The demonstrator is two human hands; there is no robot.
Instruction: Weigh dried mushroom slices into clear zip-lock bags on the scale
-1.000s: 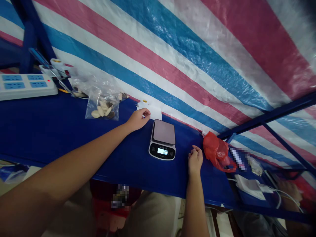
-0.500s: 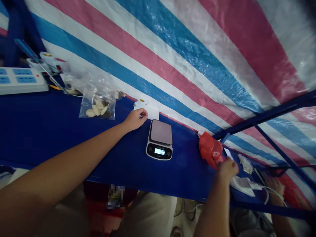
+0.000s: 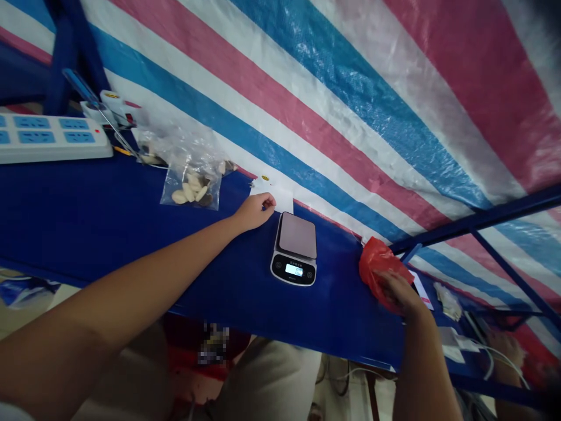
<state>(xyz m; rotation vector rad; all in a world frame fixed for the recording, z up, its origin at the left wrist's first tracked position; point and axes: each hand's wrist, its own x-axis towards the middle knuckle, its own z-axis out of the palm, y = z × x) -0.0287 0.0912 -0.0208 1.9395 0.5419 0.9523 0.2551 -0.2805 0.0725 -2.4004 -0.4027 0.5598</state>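
Bag (image 3: pixel 371 263): at right hand (image 3: pixel 397 291), grip unclear | left hand (image 3: pixel 256 211): half-curled, holding nothing | scale (image 3: pixel 298 235): between hands, lit, unloaded

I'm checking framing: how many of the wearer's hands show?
2: the left hand, left of the scale on the blue table; the right hand, partly hidden, at the red bag.

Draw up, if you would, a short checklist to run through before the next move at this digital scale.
1. Digital scale flat on the blue table: ok.
2. Display lit: ok.
3. Display at exactly zero: cannot tell; the digits are blurred.
4. Left hand off the weighing plate: ok, beside it near the white paper.
5. Right hand at the red plastic bag: ok.
6. Anything in its grasp: cannot tell.
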